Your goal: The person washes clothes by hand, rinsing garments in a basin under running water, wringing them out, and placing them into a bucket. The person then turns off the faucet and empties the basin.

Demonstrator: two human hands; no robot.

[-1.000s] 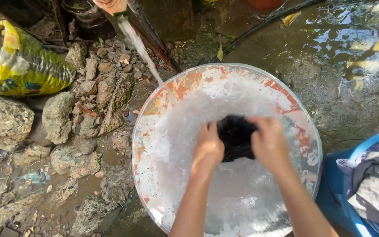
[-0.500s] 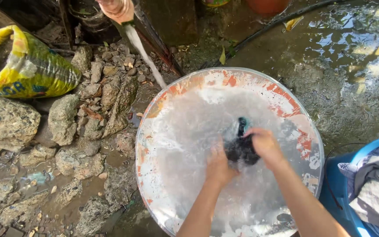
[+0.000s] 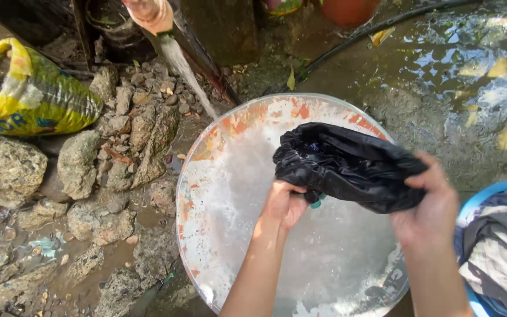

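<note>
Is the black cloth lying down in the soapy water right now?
No, both hands hold the black cloth up above the basin.

Bare forearms, left grip (image 3: 284, 204), right grip (image 3: 428, 218), sleeveless

Wet muddy ground (image 3: 441, 88), bearing rocks (image 3: 83, 158) at left, yellow sack (image 3: 36, 94) upper left, round basin (image 3: 206, 194) at centre.

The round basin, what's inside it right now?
The round basin holds foamy, cloudy water. Both hands, left hand and right hand, hold a wet black cloth above it. The foam hides anything lying on the bottom.
</note>
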